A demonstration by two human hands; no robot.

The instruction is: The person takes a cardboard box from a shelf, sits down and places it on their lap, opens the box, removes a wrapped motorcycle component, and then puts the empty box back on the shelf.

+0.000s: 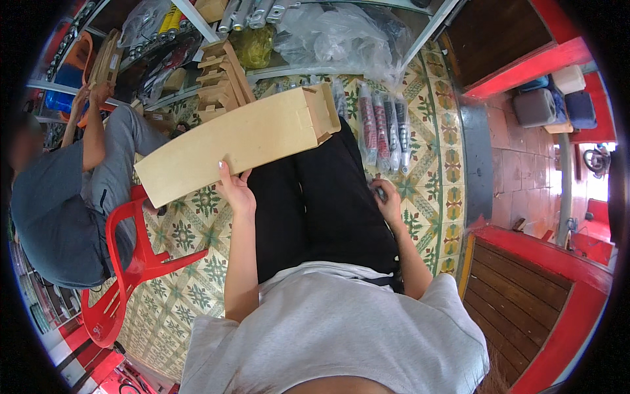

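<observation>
A long cardboard box (231,143) lies aslant above my lap, its end flaps open at the right. My left hand (236,189) holds it from beneath, thumb against its near side. Down beside my right thigh, my right hand (386,199) has its fingers curled round a small dark and clear object, perhaps the end of a plastic-wrapped part; most of it is hidden. Several shock absorbers (381,125) in clear plastic, with red and black springs, lie side by side on the tiled floor ahead of that hand. More open cardboard boxes (219,88) are stacked beyond the held box.
At the left a co-worker (59,197) sits on a red plastic chair (123,261), hands at some cardboard (106,59). A metal-framed shelf ahead holds clear plastic bags (339,39) and bare metal shock absorber parts (256,12). Red-framed wooden panels (517,290) stand at the right.
</observation>
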